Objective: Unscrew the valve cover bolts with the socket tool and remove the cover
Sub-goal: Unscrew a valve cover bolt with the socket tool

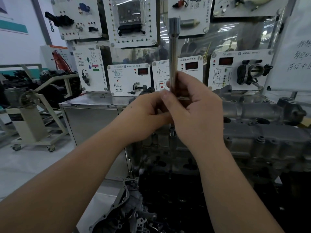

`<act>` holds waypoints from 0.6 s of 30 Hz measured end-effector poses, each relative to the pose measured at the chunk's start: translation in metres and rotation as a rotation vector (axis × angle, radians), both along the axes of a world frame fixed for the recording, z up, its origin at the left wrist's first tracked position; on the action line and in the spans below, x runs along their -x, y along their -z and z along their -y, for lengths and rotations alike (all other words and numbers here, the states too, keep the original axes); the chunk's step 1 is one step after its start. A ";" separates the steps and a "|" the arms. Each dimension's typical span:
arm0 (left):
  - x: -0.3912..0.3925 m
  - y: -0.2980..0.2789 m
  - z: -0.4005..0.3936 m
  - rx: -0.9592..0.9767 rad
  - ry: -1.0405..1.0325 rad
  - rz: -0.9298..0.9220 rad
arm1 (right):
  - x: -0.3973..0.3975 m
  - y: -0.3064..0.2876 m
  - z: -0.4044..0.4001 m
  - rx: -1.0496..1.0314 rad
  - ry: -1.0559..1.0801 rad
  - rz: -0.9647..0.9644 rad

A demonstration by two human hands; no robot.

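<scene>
The right hand point(193, 111) has its fingers curled round the lower part of a long, polished steel socket tool point(174, 52), which stands upright with its wider socket end at twelve o'clock. The left hand point(148, 111) meets it from nine o'clock, fingers curled and pinching at the tool's lower end, thumb tip against the shaft. A short dark piece of the tool shows just beneath the hands; what it touches cannot be told. The grey cast-aluminium valve cover point(262, 132) lies on the dark engine from three to five o'clock of the hands. Behind, from ten to two o'clock, white training panels point(129, 78) with red displays and mounted parts hang on a reflective board above a stainless steel cabinet point(90, 121). At nine o'clock a cream wheeled engine stand point(33, 125) sits on the pale floor.
</scene>
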State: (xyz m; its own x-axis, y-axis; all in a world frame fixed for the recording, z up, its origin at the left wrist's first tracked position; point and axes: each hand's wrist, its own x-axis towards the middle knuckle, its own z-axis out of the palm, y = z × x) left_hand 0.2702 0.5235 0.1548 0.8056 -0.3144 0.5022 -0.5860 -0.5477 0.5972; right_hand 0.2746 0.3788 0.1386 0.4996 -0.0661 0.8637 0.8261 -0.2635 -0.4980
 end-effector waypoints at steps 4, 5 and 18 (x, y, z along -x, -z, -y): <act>0.001 0.001 0.001 -0.017 0.000 0.011 | 0.000 0.000 0.002 0.001 0.046 0.043; 0.000 0.001 0.000 -0.010 0.000 -0.001 | 0.000 0.000 0.001 0.002 0.022 0.031; -0.002 0.002 -0.001 0.000 -0.017 -0.002 | -0.002 0.001 0.001 -0.035 0.018 0.023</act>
State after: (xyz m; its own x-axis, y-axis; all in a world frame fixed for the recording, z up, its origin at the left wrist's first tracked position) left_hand 0.2721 0.5244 0.1527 0.8116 -0.3006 0.5010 -0.5757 -0.5575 0.5981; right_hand 0.2768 0.3780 0.1380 0.4784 -0.1056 0.8718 0.8325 -0.2615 -0.4885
